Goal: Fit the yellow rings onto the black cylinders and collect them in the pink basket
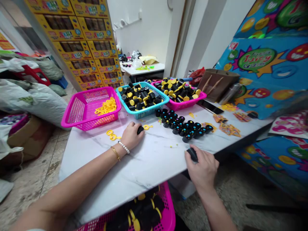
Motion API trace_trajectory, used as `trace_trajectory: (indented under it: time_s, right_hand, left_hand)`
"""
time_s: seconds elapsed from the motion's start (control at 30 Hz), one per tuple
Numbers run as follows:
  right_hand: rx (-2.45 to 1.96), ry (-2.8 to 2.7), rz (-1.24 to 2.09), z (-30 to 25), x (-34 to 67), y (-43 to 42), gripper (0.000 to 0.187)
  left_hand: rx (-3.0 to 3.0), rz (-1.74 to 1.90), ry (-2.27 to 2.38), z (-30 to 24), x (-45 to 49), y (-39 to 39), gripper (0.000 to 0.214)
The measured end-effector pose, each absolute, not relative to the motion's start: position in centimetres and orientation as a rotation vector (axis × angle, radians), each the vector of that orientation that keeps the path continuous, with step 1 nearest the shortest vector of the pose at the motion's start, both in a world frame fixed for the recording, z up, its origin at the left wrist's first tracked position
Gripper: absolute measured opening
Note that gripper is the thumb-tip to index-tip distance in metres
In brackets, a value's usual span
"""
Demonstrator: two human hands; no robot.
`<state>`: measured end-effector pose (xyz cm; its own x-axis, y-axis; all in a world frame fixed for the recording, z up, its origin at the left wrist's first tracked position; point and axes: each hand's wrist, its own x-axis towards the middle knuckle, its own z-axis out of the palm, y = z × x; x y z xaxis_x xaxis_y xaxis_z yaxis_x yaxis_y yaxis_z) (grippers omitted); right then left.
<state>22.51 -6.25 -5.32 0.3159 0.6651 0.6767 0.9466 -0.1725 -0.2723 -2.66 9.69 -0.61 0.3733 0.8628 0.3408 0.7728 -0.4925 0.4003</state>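
Note:
My left hand rests on the white marbled table, its fingers closed round a small black cylinder. Just beyond its fingertips lies a yellow ring with a short stem. More yellow rings are spread to the left of that hand. At the table's front edge, my right hand grips another black cylinder between thumb and fingers. Between and beyond the hands stands a cluster of upright black cylinders with coloured dots on top. A few tiny beads lie near them.
Along the back stand a pink basket with yellow rings, a turquoise basket and another pink basket with black-and-yellow pieces. A phone and candy packets lie right. Below the edge sits a pink basket.

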Motion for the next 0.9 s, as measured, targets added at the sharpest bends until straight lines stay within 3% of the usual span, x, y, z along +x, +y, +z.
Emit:
trace_trajectory:
  time_s: [0.13, 0.3, 0.47, 0.67, 0.9]
  right_hand:
    - [-1.988, -1.613, -0.545, -3.9, 21.0, -3.8, 0.026]
    - [-2.055, -1.634, -0.489, -3.0, 18.6, -1.2, 0.023]
    - [-1.815, -1.621, -0.362, -4.0, 17.9, -3.4, 0.028]
    - [-1.704, -1.631, -0.232, -4.2, 17.7, -4.3, 0.029]
    - [-1.309, -1.467, 0.182, -0.2, 15.3, -4.7, 0.019]
  left_hand:
    - [2.439, 0.838, 1.373, -1.1, -2.0, 9.0, 0.028]
    - [2.336, 0.848, 1.246, -0.9, -0.9, 8.1, 0.056]
    - [2.209, 0.832, 1.125, -0.8, -1.9, 5.1, 0.036]
    - [2.350, 0.836, 1.119, -0.9, -3.6, 3.4, 0.031]
    - [2.385, 0.840, 1.174, -0.3, -4.9, 2.5, 0.056]
